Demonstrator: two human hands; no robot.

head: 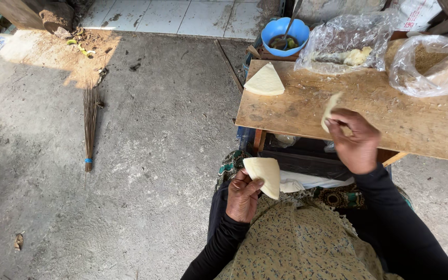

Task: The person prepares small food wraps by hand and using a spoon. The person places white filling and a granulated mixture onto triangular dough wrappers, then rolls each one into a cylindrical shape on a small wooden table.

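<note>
Two pale triangular wrappers are in hand right now. One folded wrapper point(264, 175) sits in the left hand point(243, 198), held low over the lap, the fingers pinched shut on its lower edge so the sheet fans upward and to the right. A second wrapper piece point(331, 110) is up at the near edge of the wooden bench point(416, 127), and the right hand point(358, 141) has its grip closed on it, thumb and fingertips clamping the thin sheet so it stands almost on edge above the board. Both arms wear dark long sleeves, and a patterned olive apron point(296, 243) covers the lap below.

Out on the bench, toward its far left corner, lies a stack of triangular wrappers point(265, 80), well apart from either hand. Along the far edge sits a crumpled clear plastic bag point(338, 41) with a pale yellow lump inside, and beside it to the right another clear bag point(431, 65) holding something brownish. Just beyond the bench's far left corner stands a blue bowl point(285, 35) with a spoon handle poking out and something green and dark inside.

Off to the left, on the rough concrete floor point(156, 155), a stick broom point(89, 122) lies flat, its bristles pointing away toward a sunlit patch of dirt.
</note>
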